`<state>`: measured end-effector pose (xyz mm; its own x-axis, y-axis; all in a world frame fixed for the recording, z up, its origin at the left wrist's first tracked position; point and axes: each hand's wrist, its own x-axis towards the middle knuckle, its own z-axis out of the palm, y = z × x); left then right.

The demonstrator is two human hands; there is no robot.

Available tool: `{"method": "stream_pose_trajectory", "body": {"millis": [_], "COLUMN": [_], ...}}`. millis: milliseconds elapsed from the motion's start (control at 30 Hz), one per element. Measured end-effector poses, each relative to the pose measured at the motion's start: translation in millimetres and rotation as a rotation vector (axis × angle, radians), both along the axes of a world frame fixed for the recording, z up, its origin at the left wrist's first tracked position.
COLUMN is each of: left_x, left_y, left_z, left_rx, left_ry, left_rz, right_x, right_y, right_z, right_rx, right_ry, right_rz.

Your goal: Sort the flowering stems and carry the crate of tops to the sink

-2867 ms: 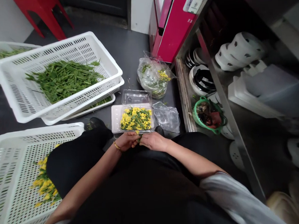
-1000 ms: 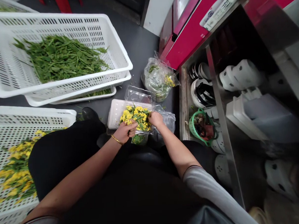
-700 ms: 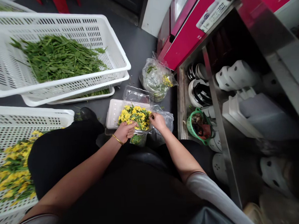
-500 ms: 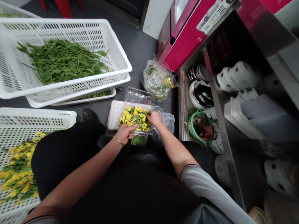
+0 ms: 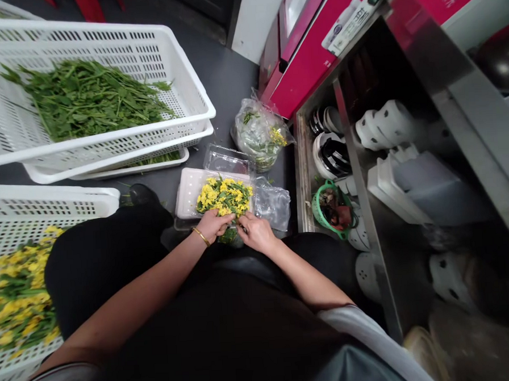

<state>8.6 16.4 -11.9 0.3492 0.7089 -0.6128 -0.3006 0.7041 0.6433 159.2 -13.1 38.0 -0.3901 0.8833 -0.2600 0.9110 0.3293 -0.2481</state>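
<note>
In the head view, a bunch of yellow-flowered greens [image 5: 224, 195] lies over a white tray [image 5: 189, 195], its blossoms facing away from me. My left hand [image 5: 213, 224], with a gold bangle at the wrist, is closed at the near edge of the bunch, thumb pointing right. Close beside it, my right hand [image 5: 255, 231] has its fingers pinched together at the stem side; exactly what lies between the fingertips is partly hidden. More greenery [image 5: 228, 235] shows below the hands. A clear plastic lid [image 5: 229, 159] is behind the tray.
Stacked white baskets with leafy greens [image 5: 91, 96] stand at the back left. A basket of yellow-flowered stems [image 5: 22, 282] sits by my left knee. Plastic bags [image 5: 272, 205] lie right of the tray. A metal shelf [image 5: 364, 207] holds bowls and a green basket [image 5: 319, 210].
My right hand has come down and left from the flowers' right edge to beside my left hand. My left hand stays at the bunch. The whole view has shifted slightly.
</note>
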Motion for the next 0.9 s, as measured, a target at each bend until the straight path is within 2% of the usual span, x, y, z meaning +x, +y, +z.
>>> {"method": "stream_pose_trajectory", "body": {"millis": [67, 133, 200, 233, 267, 300, 333, 433, 467, 567, 633, 700, 800, 900], "left_x": [-2, -4, -5, -6, -8, -9, -11, -16, -17, -17, -15, -13, -11, -7], "left_y": [-2, -4, -5, -4, -3, -1, 1, 5, 6, 6, 6, 7, 9, 9], "left_z": [1.2, 4.0, 8.2, 10.6, 13.0, 15.2, 16.9, 18.3, 17.6, 13.3, 10.0, 7.0, 3.3, 2.0], "left_rx": [0.021, 0.107, 0.242, 0.287, 0.300, 0.283, 0.246, 0.130, 0.109, 0.074, 0.077, 0.072, 0.022, -0.044], "left_ry": [0.011, 0.067, 0.122, 0.126, 0.101, 0.047, -0.022, -0.238, -0.281, -0.311, -0.291, -0.270, -0.211, -0.113], "left_rz": [-0.164, -0.286, -0.296, -0.268, -0.228, -0.179, -0.121, -0.032, -0.044, -0.079, -0.016, 0.064, 0.127, 0.136], "right_x": [2, 8, 18, 23, 28, 33, 37, 41, 39, 30, 26, 25, 32, 40], "right_y": [-8, -12, -13, -10, -5, 3, 13, 53, 67, 98, 106, 106, 96, 81], "right_z": [1.4, 0.1, -2.1, -3.2, -4.4, -6.1, -8.4, -23.1, -30.6, -56.1, -69.2, -74.7, -67.6, -49.7], "right_rx": [-0.068, -0.266, -0.615, -0.789, -0.889, -0.886, -0.785, -0.235, -0.130, -0.087, -0.107, -0.103, -0.075, -0.017], "right_ry": [0.113, 0.271, 0.379, 0.374, 0.329, 0.256, 0.171, -0.054, -0.111, -0.250, -0.296, -0.297, -0.229, -0.096], "right_rz": [0.034, -0.008, -0.064, -0.066, -0.060, -0.064, -0.095, -0.324, -0.377, -0.399, -0.381, -0.383, -0.430, -0.504]}}
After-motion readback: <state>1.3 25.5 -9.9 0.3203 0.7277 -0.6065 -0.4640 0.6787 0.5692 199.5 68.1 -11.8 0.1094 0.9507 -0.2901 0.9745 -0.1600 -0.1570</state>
